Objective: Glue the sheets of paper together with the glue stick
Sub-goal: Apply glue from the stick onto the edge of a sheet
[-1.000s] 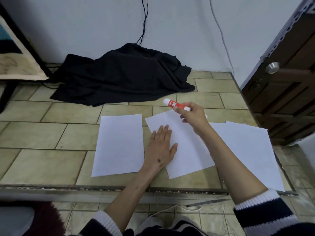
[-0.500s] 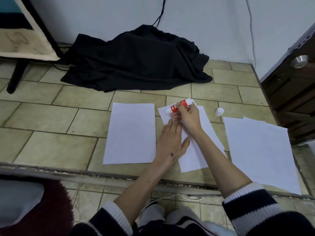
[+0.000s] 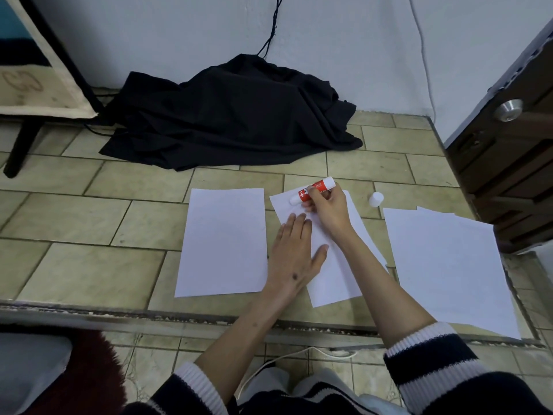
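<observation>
Gluing step: the right hand [image 3: 327,209] grips the glue stick [image 3: 312,190] at the middle sheet's [image 3: 335,277] far corner — left hand [image 3: 294,253] presses flat, fingers straight. Next, probably, strokes along that edge.

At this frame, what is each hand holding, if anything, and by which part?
The right hand grips the glue stick around the middle of its red barrel. The left hand holds nothing; it lies flat on the middle sheet.

Left hand [image 3: 294,253] lies flat, fingers spread forward; right hand [image 3: 327,209] reaches ahead, its grip curled closed.
</observation>
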